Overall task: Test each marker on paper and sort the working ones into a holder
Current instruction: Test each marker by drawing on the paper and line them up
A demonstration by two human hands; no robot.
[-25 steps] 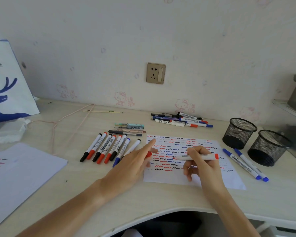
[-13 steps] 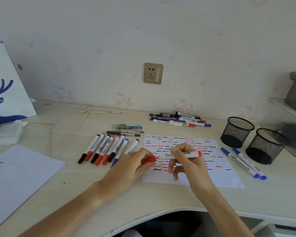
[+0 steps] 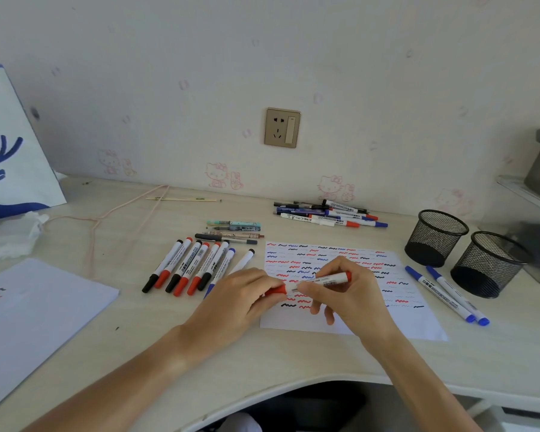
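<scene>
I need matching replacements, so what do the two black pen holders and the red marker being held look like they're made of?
The two pen holders: black wire mesh, likely metal with a matte finish; light shows through the weave. The red marker: smooth, slightly glossy white barrel with red ends, probably plastic, carrying a printed label.

White bag (image 3: pixel 10 145) at desk's left edge, letters "ee" legible, marker barrels (image 3: pixel 189 265) w/ printed labels & barcodes, too small to read, nothing else legible

carrier bag (image 3: pixel 10 145) cut off left, marker labels (image 3: pixel 197 258) too small to read
</scene>
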